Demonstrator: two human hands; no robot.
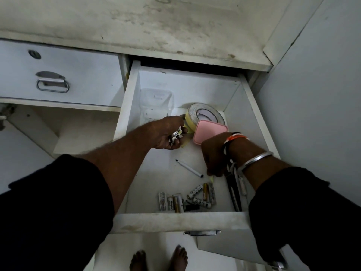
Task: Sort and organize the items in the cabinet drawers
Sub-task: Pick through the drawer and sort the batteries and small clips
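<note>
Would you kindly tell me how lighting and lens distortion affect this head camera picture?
Head view: dim light swallows detail in the black sleeves; the wide lens splays the drawer walls; battery labels are partly legible; shiny scraps in the left hand glint; the clear container nearly vanishes against white.

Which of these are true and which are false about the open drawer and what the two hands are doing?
1. The drawer on the right is pulled open. True.
2. The batteries lie at the drawer's back. False: they lie by its front wall.
3. The left hand holds small crumpled scraps. True.
4. The box beside the tape roll is blue. False: it is a pink box.
5. The right hand holds the marker pen. False: the pen lies loose on the drawer floor.
</note>
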